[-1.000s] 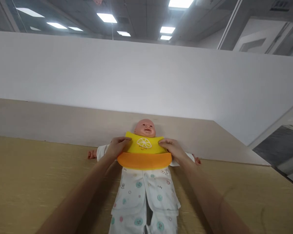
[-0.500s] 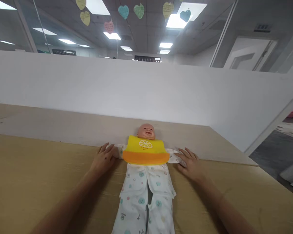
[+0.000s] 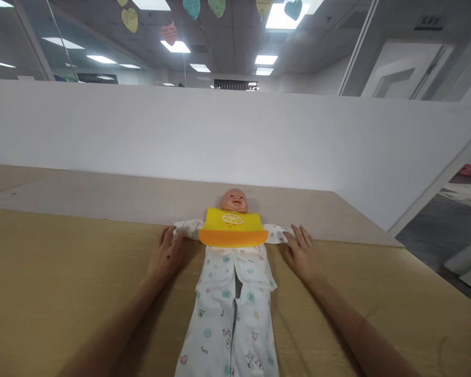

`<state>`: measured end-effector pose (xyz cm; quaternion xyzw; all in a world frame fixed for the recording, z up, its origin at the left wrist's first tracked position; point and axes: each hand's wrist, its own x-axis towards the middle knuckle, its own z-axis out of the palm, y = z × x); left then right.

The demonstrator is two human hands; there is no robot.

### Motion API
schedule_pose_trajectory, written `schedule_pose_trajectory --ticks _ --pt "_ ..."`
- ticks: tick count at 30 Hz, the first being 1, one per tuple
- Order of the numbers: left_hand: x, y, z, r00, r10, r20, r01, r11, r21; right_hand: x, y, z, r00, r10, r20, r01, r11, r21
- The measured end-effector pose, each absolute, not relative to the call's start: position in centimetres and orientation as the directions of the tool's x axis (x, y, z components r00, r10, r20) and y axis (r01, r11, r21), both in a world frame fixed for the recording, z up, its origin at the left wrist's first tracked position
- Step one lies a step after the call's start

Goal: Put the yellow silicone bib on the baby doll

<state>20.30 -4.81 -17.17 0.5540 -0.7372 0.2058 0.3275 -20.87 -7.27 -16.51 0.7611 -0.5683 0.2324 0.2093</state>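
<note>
So the doll (image 3: 232, 272) lay face up on the table (image 3: 63, 272), yellow-and-orange bib (image 3: 233, 229) across its chest, head toward the white wall (image 3: 220, 136). Left hand (image 3: 168, 257) was flat and open beside one sleeve, fingertips touching it, right hand (image 3: 302, 255) flat and open touching the other, neither gripping anything. Paper hearts (image 3: 168, 32) hung overhead.

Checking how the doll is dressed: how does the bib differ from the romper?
The bib is plain yellow with an orange lower band and a lemon-slice drawing; the romper is white with small coloured prints. The bib covers only the chest below the doll's head; the romper runs down the legs and out along both sleeves. Both lie flat on the doll.
</note>
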Motion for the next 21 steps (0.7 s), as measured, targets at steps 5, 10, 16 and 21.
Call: schedule_pose_trajectory --ticks 5,10,16,21 --pt "17.8 2.5 -16.5 -0.194 -0.745 0.638 -0.881 0.419 0.22 -19.2 -0.6 -16.5 0.313 -0.793 0.523 -0.93 -0.367 0.001" --pt "16.2 12.7 -16.2 -0.239 -0.791 0.564 -0.745 0.521 0.415 -17.4 7.2 -16.5 0.296 -0.821 0.488 -0.88 -0.433 -0.196" --pt "13.4 18.5 -16.8 -0.447 -0.643 0.622 -0.698 0.686 0.208 -16.6 10.9 -16.3 0.207 -0.881 0.427 -0.856 -0.374 -0.357" --pt "12.3 17.7 -16.4 -0.436 -0.622 0.65 -0.739 0.66 0.136 -16.8 10.3 -16.7 0.159 -0.894 0.42 -0.841 -0.345 -0.416"
